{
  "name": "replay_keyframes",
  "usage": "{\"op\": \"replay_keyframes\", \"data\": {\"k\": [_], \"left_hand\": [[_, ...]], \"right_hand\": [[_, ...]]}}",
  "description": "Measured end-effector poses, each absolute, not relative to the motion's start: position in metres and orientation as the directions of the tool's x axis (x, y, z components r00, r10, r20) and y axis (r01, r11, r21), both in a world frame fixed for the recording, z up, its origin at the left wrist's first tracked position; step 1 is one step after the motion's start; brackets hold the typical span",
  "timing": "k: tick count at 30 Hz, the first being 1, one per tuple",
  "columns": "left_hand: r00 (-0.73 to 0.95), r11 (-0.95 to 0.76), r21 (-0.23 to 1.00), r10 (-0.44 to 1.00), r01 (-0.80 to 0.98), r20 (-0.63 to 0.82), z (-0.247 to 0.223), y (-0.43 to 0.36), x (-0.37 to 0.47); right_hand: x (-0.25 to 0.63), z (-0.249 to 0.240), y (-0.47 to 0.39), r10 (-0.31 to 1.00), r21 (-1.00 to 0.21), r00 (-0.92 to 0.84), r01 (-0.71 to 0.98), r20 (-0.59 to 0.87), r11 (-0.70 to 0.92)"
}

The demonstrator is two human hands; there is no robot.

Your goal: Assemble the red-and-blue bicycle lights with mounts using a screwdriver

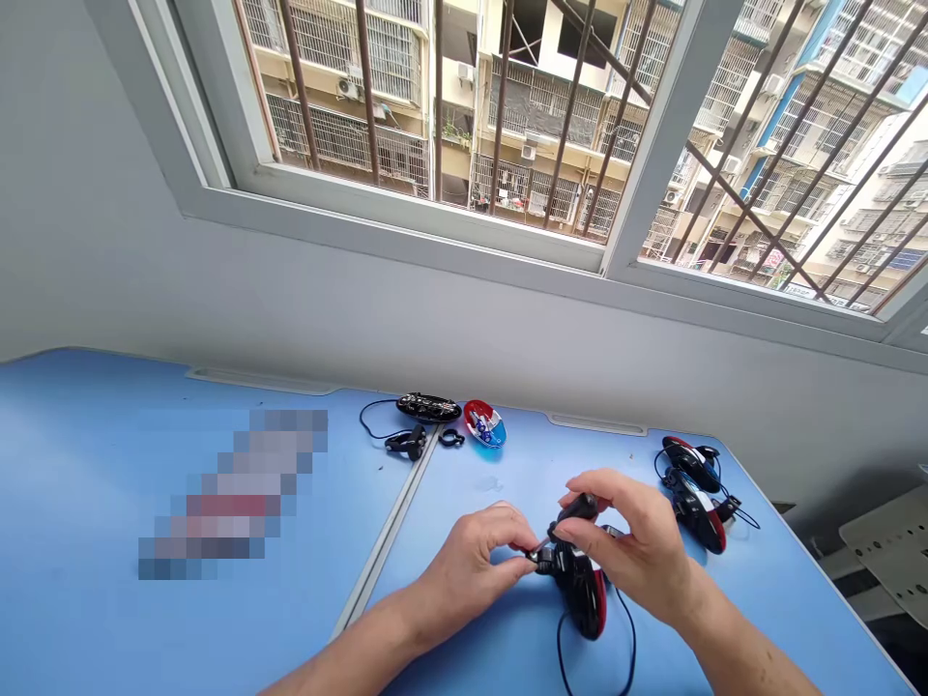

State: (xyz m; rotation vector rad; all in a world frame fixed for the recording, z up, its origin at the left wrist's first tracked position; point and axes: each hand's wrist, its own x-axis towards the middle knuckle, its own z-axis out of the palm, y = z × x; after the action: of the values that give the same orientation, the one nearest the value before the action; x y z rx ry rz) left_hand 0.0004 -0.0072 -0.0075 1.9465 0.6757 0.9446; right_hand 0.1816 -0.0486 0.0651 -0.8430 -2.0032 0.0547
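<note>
My right hand (634, 541) pinches the black handle of a short screwdriver (578, 510), whose shaft slants down to the left. At its tip, the fingers of my left hand (484, 553) close on a small black clamp (545, 561). That clamp joins a black-and-red oval device (586, 594), which looks like a bicycle light or horn. The device stands tilted on the blue table, partly behind my right fingers. A thin black cord (633, 638) loops from it toward me. Where the screwdriver tip meets the clamp is too small to make out.
At the table's back lie a black oval housing (427, 407), a black clamp part (408, 443), a black ring (450, 438) and a red-and-blue clear cover (485, 423) holding small parts. Two similar corded devices (700, 512) lie right. A blurred patch (232, 493) covers something left.
</note>
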Motion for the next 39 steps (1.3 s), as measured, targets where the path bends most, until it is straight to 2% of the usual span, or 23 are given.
{"op": "replay_keyframes", "data": {"k": [3,5,10,13,19,25,31,34,39], "left_hand": [[0.58,-0.491,0.863,0.741,0.124,0.338,-0.006,-0.008,0.0],[0.583,-0.485,0.864,0.745,0.138,0.326,-0.005,-0.008,0.0],[0.569,-0.48,0.87,0.75,0.117,0.337,-0.008,-0.007,0.0],[0.575,-0.48,0.871,0.744,0.105,0.341,-0.011,-0.006,0.0],[0.571,-0.466,0.879,0.751,0.104,0.331,-0.014,-0.006,0.001],[0.562,-0.448,0.885,0.767,0.126,0.309,-0.008,-0.01,0.001],[0.561,-0.436,0.893,0.771,0.117,0.303,-0.003,-0.011,0.001],[0.556,-0.441,0.891,0.77,0.11,0.313,-0.003,-0.011,0.001],[0.556,-0.444,0.891,0.767,0.1,0.32,-0.005,-0.01,0.001]], "right_hand": [[0.181,0.064,-0.049,0.517,-0.269,-0.391,0.535,0.762,0.801],[0.183,0.067,-0.05,0.523,-0.257,-0.43,0.537,0.736,0.803],[0.195,0.077,-0.054,0.614,-0.328,-0.534,0.537,0.582,0.778],[0.201,0.08,-0.054,0.627,-0.365,-0.558,0.515,0.543,0.776],[0.2,0.076,-0.051,0.646,-0.38,-0.491,0.538,0.584,0.753],[0.193,0.073,-0.051,0.676,-0.336,-0.381,0.651,0.631,0.681],[0.191,0.069,-0.047,0.589,-0.281,-0.401,0.604,0.702,0.746],[0.194,0.068,-0.047,0.607,-0.311,-0.427,0.582,0.67,0.752],[0.202,0.071,-0.05,0.684,-0.435,-0.47,0.536,0.558,0.724]]}}
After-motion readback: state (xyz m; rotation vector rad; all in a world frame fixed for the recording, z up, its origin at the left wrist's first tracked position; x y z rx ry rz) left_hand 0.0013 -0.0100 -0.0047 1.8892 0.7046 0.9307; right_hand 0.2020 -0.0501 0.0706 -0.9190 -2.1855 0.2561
